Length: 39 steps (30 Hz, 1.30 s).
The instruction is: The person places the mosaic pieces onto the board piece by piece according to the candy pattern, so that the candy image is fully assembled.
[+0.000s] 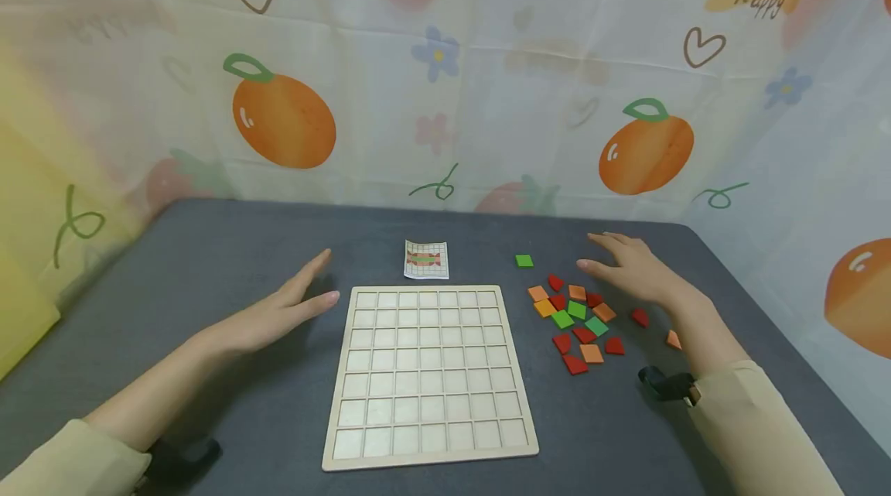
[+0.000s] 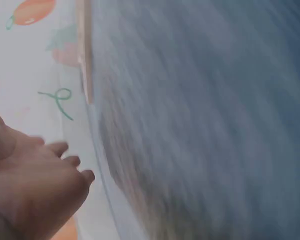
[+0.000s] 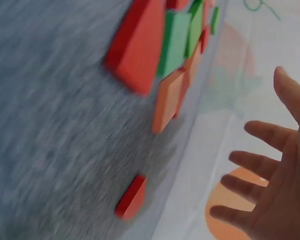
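Observation:
A pale wooden grid board [image 1: 431,463] lies on the dark table, its square cells holding no coloured pieces. To its left my left hand [image 1: 267,318] hovers with extended fingers and holds nothing. My right hand [image 1: 633,268], fingers spread in the right wrist view, hangs above the table past the scattered pieces, touching none. Those pieces are red [image 1: 575,364], orange [image 1: 592,354], green [image 1: 562,319] and one yellow-orange [image 1: 544,309]. A single green square [image 1: 524,261] lies apart, farther back. Behind the board is a small card [image 1: 427,274] with a printed grid pattern.
A pale curtain [image 1: 501,117] printed with oranges and hearts hangs behind the dark table [image 1: 278,426]. At the right, a red piece [image 1: 640,317] and an orange piece [image 1: 673,340] lie near my right forearm. Something yellow [image 1: 24,295] stands at the left edge.

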Each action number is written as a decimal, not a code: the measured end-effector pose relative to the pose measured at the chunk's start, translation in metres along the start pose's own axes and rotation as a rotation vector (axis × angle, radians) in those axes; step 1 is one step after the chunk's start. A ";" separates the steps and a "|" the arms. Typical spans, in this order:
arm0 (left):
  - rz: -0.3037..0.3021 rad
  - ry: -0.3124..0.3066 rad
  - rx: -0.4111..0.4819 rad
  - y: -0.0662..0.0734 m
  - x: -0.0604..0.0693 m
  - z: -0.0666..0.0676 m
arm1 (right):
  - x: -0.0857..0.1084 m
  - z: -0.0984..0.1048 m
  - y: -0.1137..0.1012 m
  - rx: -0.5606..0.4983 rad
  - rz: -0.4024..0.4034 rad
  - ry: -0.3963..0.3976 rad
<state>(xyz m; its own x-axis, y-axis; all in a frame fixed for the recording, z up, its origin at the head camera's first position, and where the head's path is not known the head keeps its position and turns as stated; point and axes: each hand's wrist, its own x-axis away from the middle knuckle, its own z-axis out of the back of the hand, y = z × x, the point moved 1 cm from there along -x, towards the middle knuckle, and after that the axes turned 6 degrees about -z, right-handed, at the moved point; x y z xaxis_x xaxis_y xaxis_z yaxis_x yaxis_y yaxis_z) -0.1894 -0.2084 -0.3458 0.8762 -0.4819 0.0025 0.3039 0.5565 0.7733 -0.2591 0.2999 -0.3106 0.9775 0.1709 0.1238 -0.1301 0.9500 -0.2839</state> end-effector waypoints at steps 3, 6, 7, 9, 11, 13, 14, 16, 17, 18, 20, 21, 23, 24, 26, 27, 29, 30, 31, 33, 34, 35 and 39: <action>-0.010 -0.045 0.028 0.001 -0.002 -0.005 | -0.002 0.000 -0.006 -0.050 0.030 -0.003; -0.017 -0.076 -0.021 -0.002 -0.002 -0.011 | -0.004 -0.001 -0.011 -0.096 0.038 -0.012; -0.017 -0.083 -0.035 -0.004 -0.002 -0.013 | -0.006 -0.001 -0.012 -0.116 0.040 -0.019; -0.013 -0.097 -0.059 -0.007 -0.001 -0.016 | -0.008 -0.002 -0.014 -0.151 0.043 -0.038; -0.021 -0.105 -0.059 -0.010 -0.001 -0.018 | -0.010 -0.004 -0.016 -0.187 0.040 -0.066; -0.043 -0.110 -0.056 -0.012 -0.001 -0.020 | -0.013 -0.006 -0.016 -0.213 0.041 -0.092; -0.060 -0.112 -0.056 -0.013 -0.001 -0.021 | -0.014 -0.008 -0.017 -0.220 0.043 -0.104; -0.104 -0.113 -0.057 -0.014 -0.002 -0.023 | -0.017 -0.011 -0.017 -0.236 0.044 -0.129; -0.122 -0.112 -0.063 -0.015 -0.002 -0.024 | -0.018 -0.013 -0.016 -0.241 0.046 -0.137; -0.135 -0.113 -0.070 -0.015 -0.003 -0.024 | -0.020 -0.014 -0.016 -0.245 0.046 -0.146; -0.150 -0.113 -0.087 -0.015 -0.003 -0.025 | -0.022 -0.017 -0.017 -0.254 0.048 -0.163; -0.152 -0.114 -0.097 -0.015 -0.003 -0.025 | -0.023 -0.018 -0.018 -0.256 0.048 -0.171; -0.147 -0.117 -0.116 -0.015 -0.003 -0.026 | -0.024 -0.020 -0.019 -0.257 0.045 -0.183; -0.145 -0.118 -0.125 -0.015 -0.003 -0.026 | -0.025 -0.021 -0.020 -0.258 0.042 -0.189; -0.141 -0.116 -0.145 -0.015 -0.002 -0.026 | -0.026 -0.023 -0.021 -0.257 0.038 -0.198; -0.141 -0.114 -0.153 -0.015 -0.002 -0.026 | -0.026 -0.023 -0.022 -0.255 0.040 -0.202; -0.139 -0.105 -0.161 -0.014 -0.001 -0.026 | -0.027 -0.024 -0.024 -0.258 0.038 -0.208; -0.138 -0.101 -0.160 -0.014 -0.001 -0.026 | -0.027 -0.024 -0.025 -0.257 0.037 -0.210; -0.136 -0.098 -0.161 -0.014 0.000 -0.026 | -0.027 -0.025 -0.025 -0.257 0.037 -0.213; -0.135 -0.093 -0.164 -0.013 0.000 -0.026 | -0.027 -0.025 -0.025 -0.256 0.037 -0.217; -0.134 -0.092 -0.163 -0.013 0.000 -0.026 | -0.028 -0.026 -0.025 -0.257 0.032 -0.218; -0.134 -0.093 -0.163 -0.012 0.000 -0.026 | -0.028 -0.027 -0.025 -0.257 0.026 -0.217; -0.130 -0.098 -0.167 -0.013 -0.002 -0.026 | -0.029 -0.028 -0.023 -0.255 0.006 -0.224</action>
<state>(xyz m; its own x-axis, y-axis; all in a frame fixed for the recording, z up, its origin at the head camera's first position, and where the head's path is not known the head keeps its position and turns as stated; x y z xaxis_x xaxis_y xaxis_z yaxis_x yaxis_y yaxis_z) -0.1851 -0.1969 -0.3725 0.7877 -0.6157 -0.0219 0.4763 0.5860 0.6555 -0.2799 0.2658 -0.3347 0.9124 0.2561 0.3194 -0.0621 0.8576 -0.5105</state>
